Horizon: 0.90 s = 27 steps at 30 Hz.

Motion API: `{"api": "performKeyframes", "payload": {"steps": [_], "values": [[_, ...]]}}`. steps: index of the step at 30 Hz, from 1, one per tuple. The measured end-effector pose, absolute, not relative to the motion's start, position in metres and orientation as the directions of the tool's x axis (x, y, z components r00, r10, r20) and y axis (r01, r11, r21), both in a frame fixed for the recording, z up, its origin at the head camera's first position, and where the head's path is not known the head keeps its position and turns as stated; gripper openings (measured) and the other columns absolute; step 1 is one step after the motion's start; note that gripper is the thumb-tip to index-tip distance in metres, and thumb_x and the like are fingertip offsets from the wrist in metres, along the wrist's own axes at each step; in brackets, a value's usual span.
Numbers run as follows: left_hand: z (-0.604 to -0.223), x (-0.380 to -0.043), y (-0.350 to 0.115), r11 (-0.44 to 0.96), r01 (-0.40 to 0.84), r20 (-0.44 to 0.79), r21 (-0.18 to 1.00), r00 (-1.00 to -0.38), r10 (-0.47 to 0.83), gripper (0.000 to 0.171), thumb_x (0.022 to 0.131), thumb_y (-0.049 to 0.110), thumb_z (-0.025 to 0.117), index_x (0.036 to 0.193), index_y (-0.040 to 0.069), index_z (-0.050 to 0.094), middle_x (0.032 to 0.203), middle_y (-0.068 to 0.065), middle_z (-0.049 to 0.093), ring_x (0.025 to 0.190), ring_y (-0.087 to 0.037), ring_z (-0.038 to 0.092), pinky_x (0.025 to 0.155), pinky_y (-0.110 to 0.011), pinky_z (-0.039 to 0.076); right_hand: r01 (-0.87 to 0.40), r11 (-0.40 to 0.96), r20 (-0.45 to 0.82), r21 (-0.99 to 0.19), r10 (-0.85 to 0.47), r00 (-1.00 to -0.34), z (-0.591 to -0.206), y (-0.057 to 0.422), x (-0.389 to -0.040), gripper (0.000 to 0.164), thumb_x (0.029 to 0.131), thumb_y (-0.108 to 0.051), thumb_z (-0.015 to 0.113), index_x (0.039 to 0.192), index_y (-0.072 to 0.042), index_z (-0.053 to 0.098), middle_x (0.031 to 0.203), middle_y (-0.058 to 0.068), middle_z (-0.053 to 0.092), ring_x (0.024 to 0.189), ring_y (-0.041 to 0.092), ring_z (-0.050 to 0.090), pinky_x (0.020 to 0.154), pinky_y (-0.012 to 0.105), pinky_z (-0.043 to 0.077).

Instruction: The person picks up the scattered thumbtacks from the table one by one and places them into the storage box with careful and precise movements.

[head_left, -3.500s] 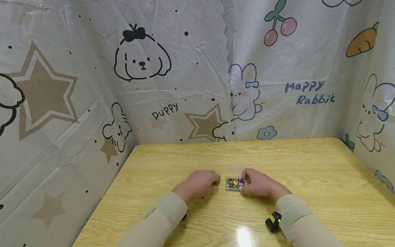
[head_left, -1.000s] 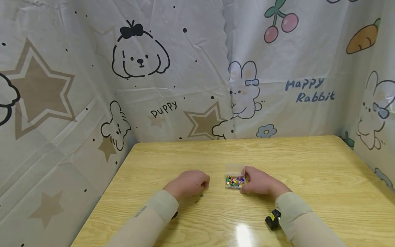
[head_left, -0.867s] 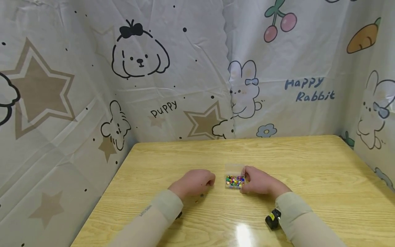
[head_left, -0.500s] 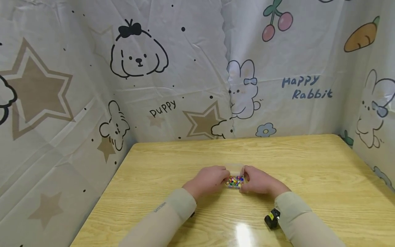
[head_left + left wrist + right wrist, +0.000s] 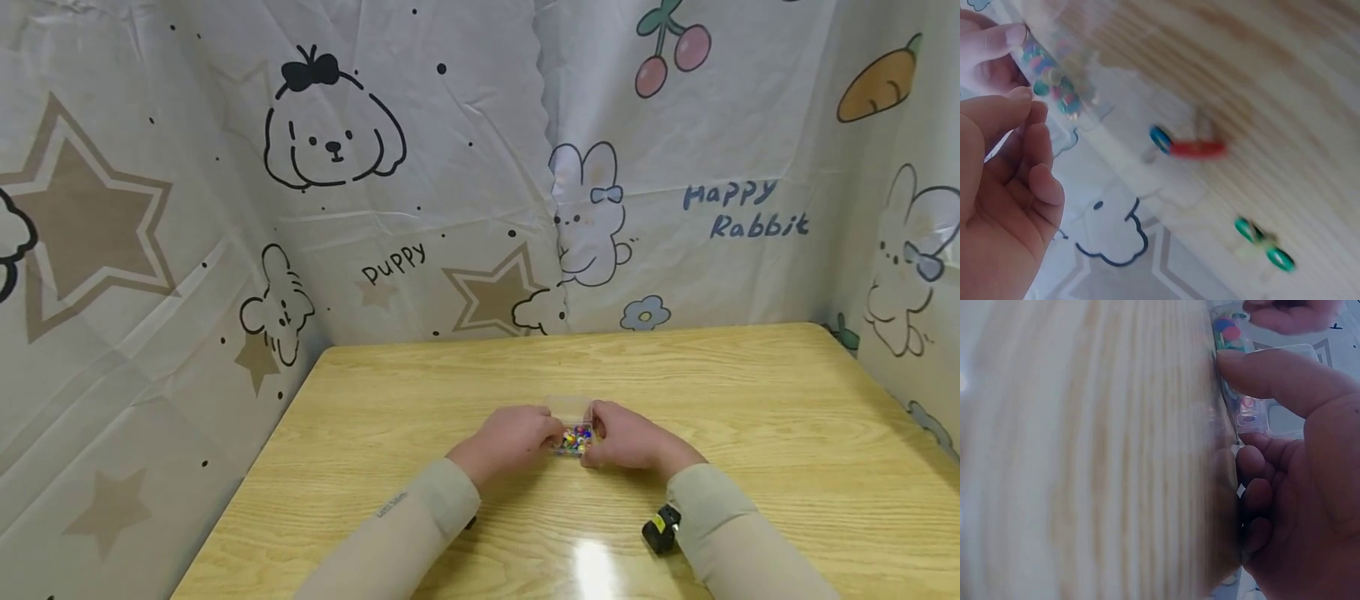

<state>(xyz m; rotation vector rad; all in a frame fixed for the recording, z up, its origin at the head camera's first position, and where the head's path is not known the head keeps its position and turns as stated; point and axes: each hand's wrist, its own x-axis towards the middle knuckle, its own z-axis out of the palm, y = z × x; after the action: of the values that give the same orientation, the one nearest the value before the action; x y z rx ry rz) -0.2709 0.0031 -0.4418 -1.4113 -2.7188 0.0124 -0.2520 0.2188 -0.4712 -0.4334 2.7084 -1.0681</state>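
A small clear plastic box (image 5: pixel 568 407), its lid raised at the back, stands mid-table in the head view. Colourful thumbtacks (image 5: pixel 577 439) fill it. My right hand (image 5: pixel 630 437) grips the box's right side between thumb and fingers, also visible in the right wrist view. At the left end is my left hand (image 5: pixel 510 436), its thumb and index fingertips close together at the tacks. Whether they pinch one is unclear. In the left wrist view, loose tacks lie on the table, among them a blue tack (image 5: pixel 1160 139), a red tack (image 5: pixel 1197 149) and a green tack (image 5: pixel 1280 258), all blurred.
The wooden table (image 5: pixel 420 375) has a rounded far edge. A printed cloth curtain (image 5: pixel 480 192) rises behind it and along both sides. A black wrist camera (image 5: pixel 662 530) sticks out from the right sleeve, near the tabletop.
My left hand has moved right from the table beside the box to the box's left end, its fingers now over the tacks. The right hand keeps its hold on the box.
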Motion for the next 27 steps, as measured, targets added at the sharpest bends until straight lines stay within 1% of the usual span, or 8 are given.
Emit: {"api": "performKeyframes", "payload": {"steps": [3, 6, 9, 12, 18, 22, 27], "values": [[-0.441, -0.271, -0.009, 0.596, 0.803, 0.049, -0.02, -0.595, 0.802, 0.013, 0.09, 0.011, 0.06, 0.086, 0.023, 0.066, 0.077, 0.012, 0.057, 0.064, -0.002, 0.047, 0.058, -0.022, 0.045, -0.197, 0.691, -0.075, -0.695, -0.343, -0.936, -0.47, 0.219, -0.251, 0.044, 0.066, -0.021, 0.081, 0.094, -0.008, 0.049, 0.077, 0.005, 0.046, 0.068, 0.017, 0.044, 0.062, 0.035, 0.036], [-0.437, -0.271, -0.024, 0.625, 0.78, -0.011, 0.017, -0.625, 0.781, 0.01, 0.09, 0.015, 0.062, 0.084, 0.022, 0.065, 0.078, 0.012, 0.06, 0.065, -0.002, 0.049, 0.061, -0.024, 0.047, -0.191, 0.689, -0.081, -0.699, -0.342, -0.936, -0.47, 0.219, -0.251, 0.045, 0.067, -0.021, 0.082, 0.095, -0.008, 0.049, 0.078, 0.005, 0.046, 0.07, 0.018, 0.044, 0.062, 0.035, 0.036], [-0.435, -0.27, -0.038, 0.661, 0.749, -0.084, 0.046, -0.656, 0.75, 0.011, 0.089, 0.019, 0.064, 0.08, 0.025, 0.061, 0.074, 0.014, 0.058, 0.063, -0.003, 0.048, 0.061, -0.025, 0.046, -0.187, 0.689, -0.086, -0.7, -0.342, -0.936, -0.47, 0.22, -0.251, 0.045, 0.068, -0.021, 0.082, 0.095, -0.008, 0.048, 0.078, 0.005, 0.046, 0.07, 0.018, 0.044, 0.063, 0.035, 0.035], [-0.433, -0.269, -0.05, 0.69, 0.721, -0.135, 0.056, -0.68, 0.721, 0.017, 0.087, 0.017, 0.064, 0.074, 0.027, 0.058, 0.069, 0.015, 0.054, 0.061, -0.005, 0.046, 0.058, -0.026, 0.043, -0.186, 0.689, -0.087, -0.701, -0.341, -0.936, -0.471, 0.22, -0.251, 0.045, 0.068, -0.022, 0.081, 0.095, -0.009, 0.048, 0.078, 0.005, 0.046, 0.07, 0.017, 0.044, 0.063, 0.035, 0.035], [-0.43, -0.265, -0.062, 0.699, 0.711, -0.169, 0.077, -0.682, 0.712, 0.022, 0.083, 0.011, 0.063, 0.068, 0.025, 0.056, 0.065, 0.013, 0.052, 0.058, -0.006, 0.045, 0.055, -0.025, 0.04, -0.202, 0.69, -0.071, -0.695, -0.345, -0.936, -0.471, 0.22, -0.251, 0.044, 0.067, -0.021, 0.08, 0.095, -0.008, 0.049, 0.08, 0.006, 0.048, 0.07, 0.017, 0.045, 0.062, 0.034, 0.036], [-0.429, -0.262, -0.064, 0.701, 0.702, -0.191, 0.122, -0.677, 0.711, 0.024, 0.082, 0.003, 0.06, 0.068, 0.022, 0.056, 0.064, 0.01, 0.051, 0.057, -0.007, 0.043, 0.054, -0.025, 0.038, -0.198, 0.697, -0.073, -0.689, -0.338, -0.938, -0.471, 0.219, -0.251, 0.044, 0.066, -0.022, 0.08, 0.094, -0.008, 0.049, 0.08, 0.005, 0.048, 0.069, 0.017, 0.045, 0.061, 0.034, 0.036], [-0.431, -0.26, -0.064, 0.696, 0.706, -0.171, 0.132, -0.675, 0.718, 0.028, 0.083, -0.003, 0.057, 0.068, 0.021, 0.055, 0.065, 0.009, 0.05, 0.058, -0.008, 0.043, 0.055, -0.025, 0.039, -0.185, 0.705, -0.079, -0.684, -0.325, -0.942, -0.471, 0.218, -0.251, 0.044, 0.066, -0.023, 0.08, 0.095, -0.01, 0.049, 0.08, 0.005, 0.049, 0.069, 0.017, 0.045, 0.06, 0.033, 0.036]]}}
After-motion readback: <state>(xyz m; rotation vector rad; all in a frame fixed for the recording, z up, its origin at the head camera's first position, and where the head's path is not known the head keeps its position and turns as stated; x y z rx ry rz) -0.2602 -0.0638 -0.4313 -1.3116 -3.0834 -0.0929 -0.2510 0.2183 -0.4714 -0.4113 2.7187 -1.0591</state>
